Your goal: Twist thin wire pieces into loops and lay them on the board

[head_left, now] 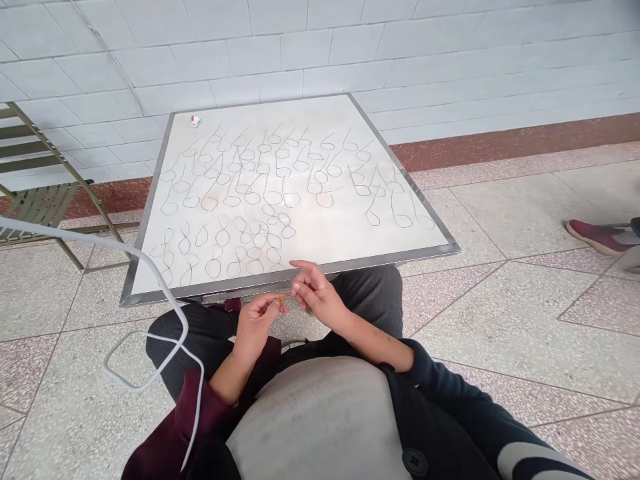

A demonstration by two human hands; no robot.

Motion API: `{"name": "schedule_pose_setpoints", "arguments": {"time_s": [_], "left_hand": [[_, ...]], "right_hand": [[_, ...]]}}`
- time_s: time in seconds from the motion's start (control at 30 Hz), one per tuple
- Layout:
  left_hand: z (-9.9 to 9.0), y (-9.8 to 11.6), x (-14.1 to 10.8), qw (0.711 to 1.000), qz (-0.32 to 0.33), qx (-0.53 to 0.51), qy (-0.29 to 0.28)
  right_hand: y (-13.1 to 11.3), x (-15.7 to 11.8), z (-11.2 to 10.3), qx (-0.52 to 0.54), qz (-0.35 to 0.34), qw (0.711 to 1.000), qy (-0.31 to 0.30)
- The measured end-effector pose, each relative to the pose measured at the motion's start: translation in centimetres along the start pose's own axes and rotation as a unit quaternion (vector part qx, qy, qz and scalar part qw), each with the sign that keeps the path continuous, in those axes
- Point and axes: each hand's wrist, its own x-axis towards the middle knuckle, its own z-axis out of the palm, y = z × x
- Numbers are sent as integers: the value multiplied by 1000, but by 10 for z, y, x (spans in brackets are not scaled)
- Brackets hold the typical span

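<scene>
Both hands are just past the near edge of a white table (340,233) with a grey rim, above my lap. My left hand (257,323) is closed in a pinch at the fingertips; a thin thread-like bit shows there, too small to name. Close to its right, my right hand (317,293) has its index finger stretched out and the others curled, with the thumb near them. On the tabletop lie several thin dark wire-like loops (287,232), some with long straight tails, others like figure eights.
A small red and white object (195,121) sits at the table's far left corner. A white cable (183,327) hangs in front at the left. Beyond it stands a slatted green chair (45,200). Someone's red shoe (595,237) is on the floor at the right.
</scene>
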Motion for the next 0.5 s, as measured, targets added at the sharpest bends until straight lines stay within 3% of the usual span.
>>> {"name": "schedule_pose_setpoints", "arguments": {"time_s": [0.13,0.27,0.5], "left_hand": [[0,2,0,1000,11,20,-2],[0,-1,1,999,2,36,-19],[3,2,0,999,25,46,-14]], "right_hand": [[3,-1,-4,-120,-65,990,26],[1,-2,-8,-318,-130,939,9],[-8,-2,-6,-473,-131,871,-29]]}}
